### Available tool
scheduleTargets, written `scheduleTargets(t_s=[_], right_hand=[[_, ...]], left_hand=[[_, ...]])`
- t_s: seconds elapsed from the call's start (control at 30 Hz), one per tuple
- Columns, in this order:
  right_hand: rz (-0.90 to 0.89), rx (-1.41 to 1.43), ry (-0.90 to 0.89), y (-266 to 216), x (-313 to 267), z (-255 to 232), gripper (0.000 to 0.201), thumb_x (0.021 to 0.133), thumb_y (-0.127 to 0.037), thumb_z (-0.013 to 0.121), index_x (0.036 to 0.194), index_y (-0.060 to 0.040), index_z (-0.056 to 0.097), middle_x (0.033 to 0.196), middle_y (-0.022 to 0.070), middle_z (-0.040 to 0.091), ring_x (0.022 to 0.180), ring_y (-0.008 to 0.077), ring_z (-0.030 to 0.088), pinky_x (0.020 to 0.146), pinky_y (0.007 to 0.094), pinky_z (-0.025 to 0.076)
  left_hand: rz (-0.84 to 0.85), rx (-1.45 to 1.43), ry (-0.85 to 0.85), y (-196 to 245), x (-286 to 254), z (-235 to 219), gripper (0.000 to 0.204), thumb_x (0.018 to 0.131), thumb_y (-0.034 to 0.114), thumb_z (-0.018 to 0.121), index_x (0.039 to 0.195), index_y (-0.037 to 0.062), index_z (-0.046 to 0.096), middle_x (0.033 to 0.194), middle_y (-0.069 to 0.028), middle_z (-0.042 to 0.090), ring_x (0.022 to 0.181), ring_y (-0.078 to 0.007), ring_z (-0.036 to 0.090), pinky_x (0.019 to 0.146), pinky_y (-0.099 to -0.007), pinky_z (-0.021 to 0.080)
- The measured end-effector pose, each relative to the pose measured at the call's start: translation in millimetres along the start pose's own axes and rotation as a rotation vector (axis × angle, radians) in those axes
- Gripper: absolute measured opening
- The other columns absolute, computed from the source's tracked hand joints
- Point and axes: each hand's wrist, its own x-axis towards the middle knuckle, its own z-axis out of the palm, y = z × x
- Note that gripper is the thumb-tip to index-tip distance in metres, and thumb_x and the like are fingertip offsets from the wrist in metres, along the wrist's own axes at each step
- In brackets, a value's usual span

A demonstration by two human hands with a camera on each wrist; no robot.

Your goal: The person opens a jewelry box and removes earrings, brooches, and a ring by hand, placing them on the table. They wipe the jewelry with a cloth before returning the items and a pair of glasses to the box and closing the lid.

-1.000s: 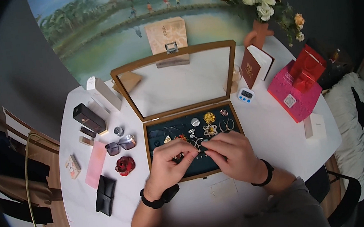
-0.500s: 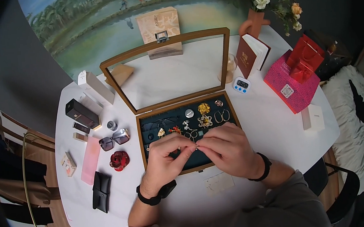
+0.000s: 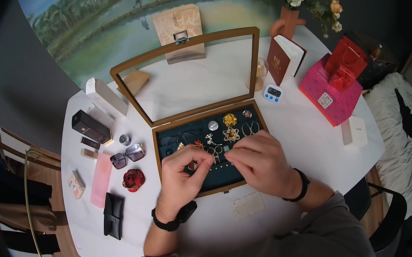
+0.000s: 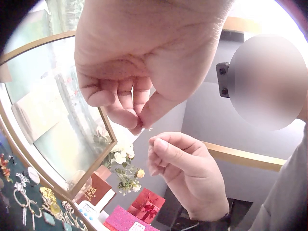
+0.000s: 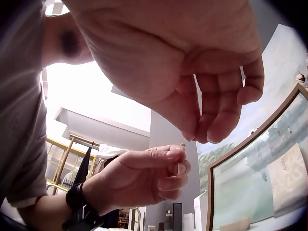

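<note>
My left hand pinches a tiny gold-coloured, earring-like piece between thumb and forefinger. A short gap away, my right hand has its thumb and fingertips drawn together, with nothing visible between them. Both hands hover over the front of a wooden jewellery box lined in dark green. Its glass lid stands raised behind. Inside lie a gold flower brooch, a petalled brooch, hoop earrings and a silver round piece. Small pearl-like studs show between the hands.
Left of the box lie sunglasses, a red flower ornament, a black case and several cosmetic boxes. To the right stand a timer, a dark red book and a pink bag. A pale card lies in front.
The hands met at the fingertips half a second ago; now they are apart, the tiny piece staying in the left. The head view has shifted, so the box sits higher in it.
</note>
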Motion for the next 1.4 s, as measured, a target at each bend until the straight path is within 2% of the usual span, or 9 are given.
scheduleTargets(t_s=[0.23, 0.43, 0.53, 0.83, 0.9, 1.1, 1.23, 1.33, 1.4], right_hand=[[0.016, 0.022, 0.021, -2, -2, 5, 0.017, 0.084, -0.001, 0.084, 0.099, -0.0034, 0.078, 0.090, 0.0058, 0.072, 0.077, 0.0239, 0.067, 0.071, 0.0379, 0.047], [0.083, 0.045, -0.065, -5, -1, 5, 0.018, 0.085, -0.003, 0.084, 0.101, -0.0034, 0.078, 0.092, 0.0064, 0.073, 0.078, 0.0252, 0.066, 0.073, 0.0377, 0.046], [0.070, 0.086, -0.047, -3, -3, 8, 0.012, 0.089, -0.006, 0.080, 0.100, -0.0046, 0.075, 0.088, 0.0039, 0.068, 0.078, 0.0244, 0.066, 0.075, 0.0392, 0.046], [0.087, 0.113, -0.013, -2, -1, 6, 0.011, 0.085, -0.001, 0.080, 0.093, -0.0067, 0.074, 0.083, 0.0017, 0.067, 0.077, 0.0224, 0.067, 0.075, 0.0382, 0.044], [0.085, 0.107, -0.024, -2, 1, 3, 0.017, 0.080, 0.004, 0.082, 0.093, -0.0052, 0.077, 0.085, 0.0034, 0.072, 0.075, 0.0222, 0.066, 0.072, 0.0369, 0.045], [0.083, 0.083, 0.018, -1, 3, -3, 0.014, 0.081, 0.004, 0.080, 0.089, -0.0062, 0.076, 0.082, 0.0038, 0.072, 0.073, 0.0234, 0.066, 0.073, 0.0370, 0.046], [0.104, -0.073, 0.148, 14, 10, -24, 0.011, 0.084, 0.002, 0.076, 0.086, -0.0079, 0.072, 0.078, 0.0047, 0.067, 0.072, 0.0271, 0.065, 0.073, 0.0395, 0.044], [0.232, -0.229, 0.248, 41, 7, -48, 0.011, 0.086, 0.004, 0.072, 0.092, -0.0039, 0.076, 0.081, 0.0109, 0.072, 0.076, 0.0322, 0.068, 0.072, 0.0431, 0.048], [0.319, -0.301, 0.163, 82, -3, -57, 0.010, 0.088, 0.003, 0.073, 0.094, -0.0023, 0.078, 0.085, 0.0139, 0.073, 0.079, 0.0349, 0.070, 0.073, 0.0453, 0.050]], left_hand=[[0.007, -0.007, 0.021, -1, -1, 5, 0.006, 0.092, 0.002, 0.083, 0.092, 0.0010, 0.077, 0.089, -0.0053, 0.076, 0.077, -0.0134, 0.065, 0.069, -0.0271, 0.049], [0.014, -0.017, 0.029, 1, -3, 9, 0.005, 0.092, 0.002, 0.083, 0.094, 0.0008, 0.078, 0.090, -0.0060, 0.077, 0.078, -0.0129, 0.065, 0.070, -0.0269, 0.049], [0.014, -0.043, 0.020, 2, -3, 12, 0.005, 0.093, 0.002, 0.083, 0.095, 0.0003, 0.079, 0.091, -0.0064, 0.077, 0.078, -0.0129, 0.065, 0.070, -0.0267, 0.050], [0.012, -0.056, 0.002, 1, -4, 11, 0.006, 0.092, 0.001, 0.083, 0.095, 0.0003, 0.079, 0.092, -0.0066, 0.078, 0.079, -0.0128, 0.066, 0.070, -0.0265, 0.050], [0.012, -0.049, 0.008, 0, -4, 10, 0.005, 0.092, 0.001, 0.083, 0.095, 0.0006, 0.079, 0.092, -0.0065, 0.078, 0.079, -0.0128, 0.066, 0.070, -0.0265, 0.050], [0.016, -0.023, 0.053, 0, -2, 5, 0.005, 0.092, -0.001, 0.082, 0.092, 0.0005, 0.078, 0.089, -0.0056, 0.077, 0.077, -0.0116, 0.064, 0.069, -0.0260, 0.048], [0.007, -0.013, 0.105, 2, -2, -1, 0.005, 0.093, -0.001, 0.081, 0.092, 0.0000, 0.076, 0.085, -0.0031, 0.072, 0.075, -0.0100, 0.061, 0.069, -0.0252, 0.047], [0.043, 0.010, 0.155, -3, -1, -9, 0.005, 0.095, -0.001, 0.079, 0.093, -0.0005, 0.075, 0.085, -0.0009, 0.070, 0.076, -0.0080, 0.059, 0.070, -0.0235, 0.046], [0.014, 0.002, 0.171, -1, -2, -14, 0.004, 0.095, 0.000, 0.079, 0.093, -0.0002, 0.075, 0.086, -0.0003, 0.071, 0.076, -0.0066, 0.059, 0.069, -0.0228, 0.045]])
